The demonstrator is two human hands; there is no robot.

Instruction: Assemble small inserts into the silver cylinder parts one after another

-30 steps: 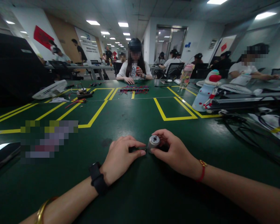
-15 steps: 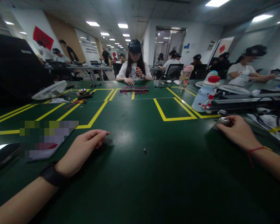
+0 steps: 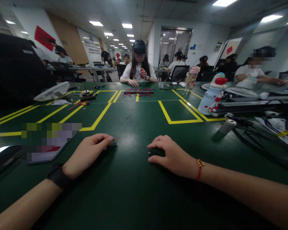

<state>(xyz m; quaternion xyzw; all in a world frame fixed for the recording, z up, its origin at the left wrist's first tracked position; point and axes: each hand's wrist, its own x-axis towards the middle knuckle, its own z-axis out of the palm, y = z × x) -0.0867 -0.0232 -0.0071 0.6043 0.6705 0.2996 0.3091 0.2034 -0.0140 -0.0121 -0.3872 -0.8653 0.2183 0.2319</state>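
My right hand [image 3: 170, 155] is low over the green table [image 3: 124, 191], thumb and fingers apart. Between those fingertips lies a tiny round metal piece [image 3: 149, 153] with a dark centre, apparently on the tabletop; I cannot tell whether the fingers touch it. My left hand [image 3: 88, 153] rests closed on the table's left side, thumb pressed to the fingers. A small greyish bit [image 3: 113, 143] shows at its fingertips, too unclear to name. Farther right, a short silver metal cylinder [image 3: 228, 126] stands tilted in view beside black cables.
Black cables [image 3: 249, 127] and a snowman-shaped bottle [image 3: 208, 99] are at the right. A flat packet [image 3: 52, 155] and a phone [image 3: 4, 159] lie left. Yellow tape [image 3: 186, 122] marks the table. Across it sits a person [image 3: 138, 68] behind a row of coloured wires [image 3: 138, 92].
My right hand has let go of the silver cylinder and moved left to the tiny metal piece, its fingers now apart around it. My left hand has barely moved.
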